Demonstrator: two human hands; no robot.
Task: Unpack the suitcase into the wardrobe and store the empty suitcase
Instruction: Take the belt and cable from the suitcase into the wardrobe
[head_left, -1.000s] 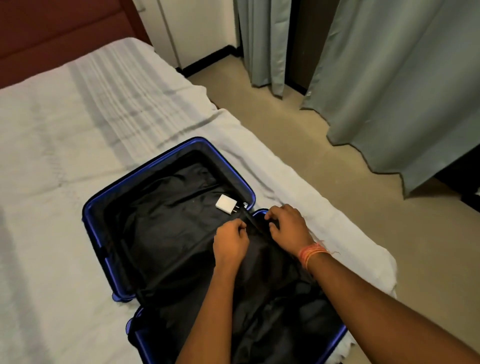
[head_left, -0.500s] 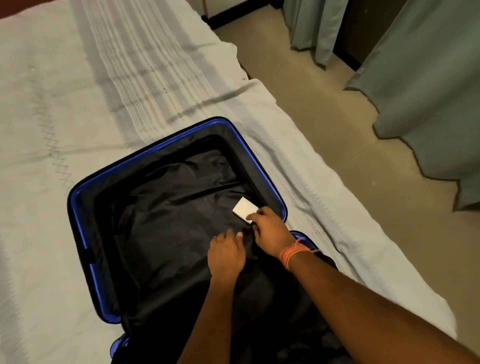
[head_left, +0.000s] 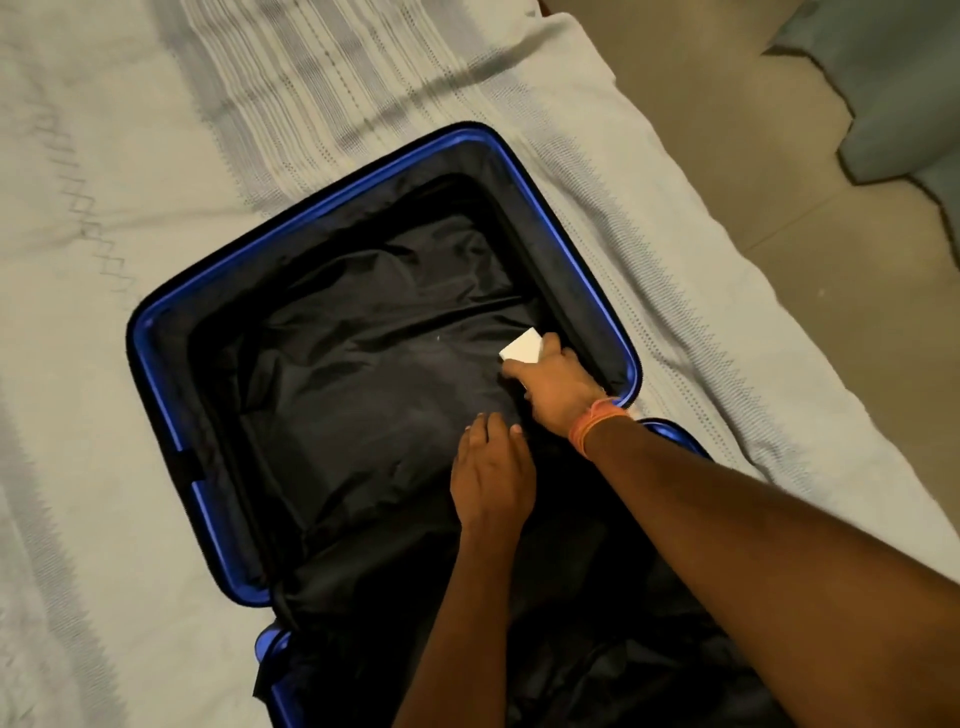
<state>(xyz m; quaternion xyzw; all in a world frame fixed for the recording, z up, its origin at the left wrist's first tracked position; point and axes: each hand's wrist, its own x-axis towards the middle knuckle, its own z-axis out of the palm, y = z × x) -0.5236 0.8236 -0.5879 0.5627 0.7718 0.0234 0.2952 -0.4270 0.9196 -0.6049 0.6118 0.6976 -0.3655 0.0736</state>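
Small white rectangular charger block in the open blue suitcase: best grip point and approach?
Pinch the small white rectangular charger block across its narrow side faces, coming from above. It lies flat on soft black lining close to the blue suitcase wall. The right hand is already on it.

left hand (head_left: 493, 475): flat, palm down, fingers loosely together | right hand (head_left: 558, 382): ahead of the left, fingers seemingly curled around something small | right wrist: orange band (head_left: 597, 425)
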